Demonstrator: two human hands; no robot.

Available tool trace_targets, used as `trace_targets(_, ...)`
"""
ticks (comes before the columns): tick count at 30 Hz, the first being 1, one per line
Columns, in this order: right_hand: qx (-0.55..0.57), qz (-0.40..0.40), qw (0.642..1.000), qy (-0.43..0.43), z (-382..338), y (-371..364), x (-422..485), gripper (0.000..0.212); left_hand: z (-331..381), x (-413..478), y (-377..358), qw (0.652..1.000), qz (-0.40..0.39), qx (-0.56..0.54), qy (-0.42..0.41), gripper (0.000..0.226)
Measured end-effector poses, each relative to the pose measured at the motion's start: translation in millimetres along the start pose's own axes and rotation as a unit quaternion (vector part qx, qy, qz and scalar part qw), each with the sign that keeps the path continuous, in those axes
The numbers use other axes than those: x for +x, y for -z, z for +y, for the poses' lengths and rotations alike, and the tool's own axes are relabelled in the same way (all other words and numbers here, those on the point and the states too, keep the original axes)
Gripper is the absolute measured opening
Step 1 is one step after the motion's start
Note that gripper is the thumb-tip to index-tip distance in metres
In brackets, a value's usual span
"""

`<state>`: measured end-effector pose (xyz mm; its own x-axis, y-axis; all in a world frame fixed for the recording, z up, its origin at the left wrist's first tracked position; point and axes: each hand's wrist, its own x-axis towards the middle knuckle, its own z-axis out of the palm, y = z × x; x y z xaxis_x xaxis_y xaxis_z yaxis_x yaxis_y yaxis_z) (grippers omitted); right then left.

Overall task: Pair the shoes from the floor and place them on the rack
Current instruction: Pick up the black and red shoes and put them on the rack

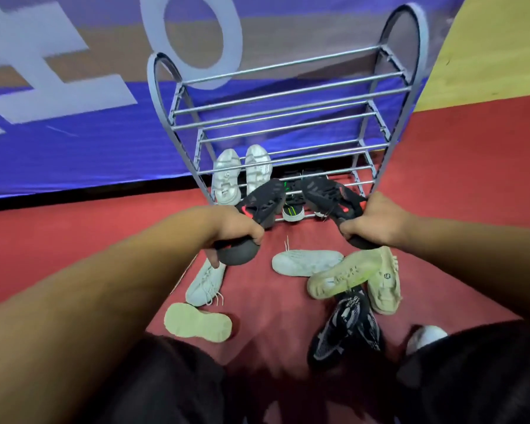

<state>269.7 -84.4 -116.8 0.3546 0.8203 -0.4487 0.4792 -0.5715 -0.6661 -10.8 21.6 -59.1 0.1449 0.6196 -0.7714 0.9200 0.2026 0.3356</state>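
Two black shoes with red accents are held up just in front of the rack [288,96], one in each hand. The left hand [236,229] is wrapped around the rounded heel of the left black shoe [259,206], whose toe points up and away toward the rack's lowest tier. The right hand [371,221] is clenched on the heel end of the right black shoe [328,194], which likewise angles toward that tier. Both look like soft knit fabric, limp and creased; how their soles are shaped is hard to make out.

The rack is thin grey metal: straight round bars form the tiers between two arched side frames. On its lowest tier at the left stands a pair of white sneakers [240,175], toes down toward the camera, with chunky ridged soles. Beside them, toward the middle of that tier, sits a dark shoe with green marks [292,206], mostly hidden behind the held shoes.

On the red carpeted floor [456,179] before the rack lie loose shoes: a pale grey laced sneaker [204,284] under the left hand, another pale grey one [306,262] on its side nearer the middle, and a cream shoe sole-up [198,322] closest to the camera. To the right, two cream slip-ons [358,278] overlap, one sole-up across the other, above a black-and-grey patterned pair [346,328]. A white rounded shape [426,336] at the person's right knee is cut off and cannot be identified. Behind the rack hangs a blurred blue banner [74,154] with large white letters.
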Motion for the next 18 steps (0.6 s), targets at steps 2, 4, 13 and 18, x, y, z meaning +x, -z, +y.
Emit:
trace_targets(2, 0.0, 0.015, 1.0, -0.013, -5, 1, 10, 0.044, 15, 7, 5, 1.0, 0.019, 0.021, -0.009, 0.049)
trace_targets(4, 0.002, 0.035, 0.999, -0.021, -6, 1, 26, 0.042, 31, 22, 6, 0.997, 0.054, 0.04, -0.023, 0.048)
trace_targets(13, 0.0, 0.069, 0.998, -0.016, -2, -7, 125, 0.034, 103, 133, -15, 0.96, 0.201, 0.141, -0.135, 0.04)
trace_targets(18, -0.025, 0.102, 0.994, 0.017, 3, -16, 190, 0.074, 127, 199, -26, 0.954, 0.21, 0.127, -0.175, 0.042)
